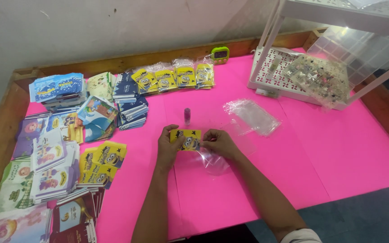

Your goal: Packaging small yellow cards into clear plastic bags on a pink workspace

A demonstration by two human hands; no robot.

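Small yellow cartoon card (186, 139) held mid-table over the pink table cover (293, 148), long axis running 9 to 3 o'clock. Pinched at the 9 o'clock end by the left hand (168, 146), at the 3 o'clock end by the right hand (219, 142); both equally near. Clear plastic sleeve (214, 159) trailing toward 5 o'clock under the right fingers. Purple glue stick (187, 114) upright at 12 o'clock, apart.

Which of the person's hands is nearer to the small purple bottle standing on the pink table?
Left. The left hand sits just below the purple bottle; the right hand lies farther off to its right.
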